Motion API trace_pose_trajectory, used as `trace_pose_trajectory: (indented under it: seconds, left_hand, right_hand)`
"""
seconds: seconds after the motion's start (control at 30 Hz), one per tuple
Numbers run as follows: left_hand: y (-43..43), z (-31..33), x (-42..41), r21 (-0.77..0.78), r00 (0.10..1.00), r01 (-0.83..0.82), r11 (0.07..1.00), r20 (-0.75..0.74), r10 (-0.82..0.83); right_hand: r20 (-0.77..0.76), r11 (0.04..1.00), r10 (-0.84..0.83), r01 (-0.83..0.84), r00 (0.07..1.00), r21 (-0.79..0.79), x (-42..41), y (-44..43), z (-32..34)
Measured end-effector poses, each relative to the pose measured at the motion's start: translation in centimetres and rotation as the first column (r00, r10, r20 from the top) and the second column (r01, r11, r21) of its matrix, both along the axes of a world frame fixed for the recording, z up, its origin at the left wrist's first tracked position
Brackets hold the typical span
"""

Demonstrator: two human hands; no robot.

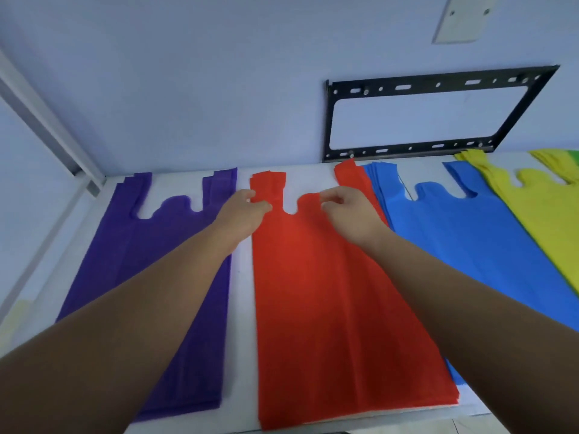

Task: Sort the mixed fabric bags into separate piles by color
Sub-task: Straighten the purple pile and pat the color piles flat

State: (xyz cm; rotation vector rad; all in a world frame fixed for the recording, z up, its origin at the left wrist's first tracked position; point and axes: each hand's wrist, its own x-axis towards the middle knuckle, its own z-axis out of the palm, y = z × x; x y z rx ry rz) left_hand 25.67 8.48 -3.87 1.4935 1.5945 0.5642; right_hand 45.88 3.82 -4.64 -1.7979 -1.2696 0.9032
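Observation:
Four piles of fabric bags lie side by side on a white table (241, 308): purple bags (150, 245) at the left, red bags (313, 292) in the middle, blue bags (470, 233) to the right, then yellow bags (545, 208) at the far right. My left hand (244, 211) rests on the red pile's left handle, fingertips pinching the fabric. My right hand (347, 211) hovers over the red pile's right handle with fingers curled; whether it grips the fabric I cannot tell.
A sliver of green fabric (573, 156) shows past the yellow pile. A black metal bracket (329, 126) is fixed to the wall behind the table. A window frame (40, 126) runs along the left. The table's front edge is near the bottom.

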Motion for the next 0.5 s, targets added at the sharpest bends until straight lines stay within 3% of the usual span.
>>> trace_pose_trajectory:
  seconds: [0.2, 0.5]
  left_hand:
    - [0.4, 0.0, -0.6, -0.046, 0.998, -0.055, 0.997, 0.034, 0.056]
    - [3.9, -0.5, 0.1, -0.107, 0.976, -0.104, 0.989, 0.179, 0.122]
  right_hand:
    - [-0.182, 0.993, 0.06, -0.078, 0.981, -0.094, -1.9, 3.7, -0.5]
    - [-0.24, 0.977, 0.127, -0.163, 0.962, -0.137, -4.0, 9.0, -1.4]
